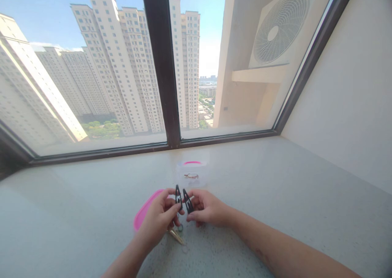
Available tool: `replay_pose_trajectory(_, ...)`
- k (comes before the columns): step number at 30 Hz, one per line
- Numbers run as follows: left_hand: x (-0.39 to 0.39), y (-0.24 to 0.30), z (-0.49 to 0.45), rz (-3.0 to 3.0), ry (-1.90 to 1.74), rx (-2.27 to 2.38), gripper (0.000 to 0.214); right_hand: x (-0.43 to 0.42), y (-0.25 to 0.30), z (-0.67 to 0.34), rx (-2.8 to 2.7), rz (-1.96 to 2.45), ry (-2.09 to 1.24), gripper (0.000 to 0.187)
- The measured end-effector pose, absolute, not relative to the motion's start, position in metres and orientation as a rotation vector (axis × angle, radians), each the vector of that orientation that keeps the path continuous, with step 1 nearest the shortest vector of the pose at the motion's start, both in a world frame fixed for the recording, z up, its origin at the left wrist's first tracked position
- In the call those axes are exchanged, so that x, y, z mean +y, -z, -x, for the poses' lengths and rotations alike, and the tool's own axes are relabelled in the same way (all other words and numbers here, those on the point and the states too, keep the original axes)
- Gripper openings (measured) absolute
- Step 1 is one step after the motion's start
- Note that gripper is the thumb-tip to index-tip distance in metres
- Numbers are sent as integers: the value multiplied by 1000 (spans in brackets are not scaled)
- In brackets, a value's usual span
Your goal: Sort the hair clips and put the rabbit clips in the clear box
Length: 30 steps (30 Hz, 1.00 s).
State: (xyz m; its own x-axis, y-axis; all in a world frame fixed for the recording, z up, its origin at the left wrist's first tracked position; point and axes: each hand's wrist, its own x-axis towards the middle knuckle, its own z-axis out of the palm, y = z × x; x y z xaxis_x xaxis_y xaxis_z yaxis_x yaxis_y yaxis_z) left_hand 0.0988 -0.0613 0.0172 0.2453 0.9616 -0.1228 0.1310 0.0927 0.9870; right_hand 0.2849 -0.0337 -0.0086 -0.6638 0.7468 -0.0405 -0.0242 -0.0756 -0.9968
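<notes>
Your left hand (157, 221) and your right hand (207, 208) are held just above a speckled pale-grey stone window sill (275, 176). Left hand: thumb and fingertips are pressed together, pinching a slim black metal snap hair clip (178, 197) near its lower end, standing almost upright. Right hand: thumb and forefinger pinch a second slim black metal snap hair clip (188, 201), tilted, with the other fingers loosely curled. The 2 clips stand just apart at the middle of the view.

A bright pink plastic oval lid (143, 210) lies under your left hand, partly hidden by it. Beyond your hands sits a clear plastic box (191, 168) with a pink rim (192, 162), a gold-toned metal hair clip (191, 176) showing inside. Below your hands, a second gold-toned metal hair clip (176, 236) lies on the sill beside a small round grey-green object (180, 227) of uncertain kind.

Risks: a springy clip could slip from a fingertip pinch and drop onto the loose items below, and a careless wrist could nudge the lightweight box. Glare on the sill could hide small clear items.

No brand, label or writing is legible on any item.
</notes>
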Motion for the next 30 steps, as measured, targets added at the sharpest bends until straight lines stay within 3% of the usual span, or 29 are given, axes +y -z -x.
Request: replay_pose_trajectory(30, -63, -19, -102, -1313, -897, 1139, 47, -32, 10, -290, -1648, 710, -1853, 47)
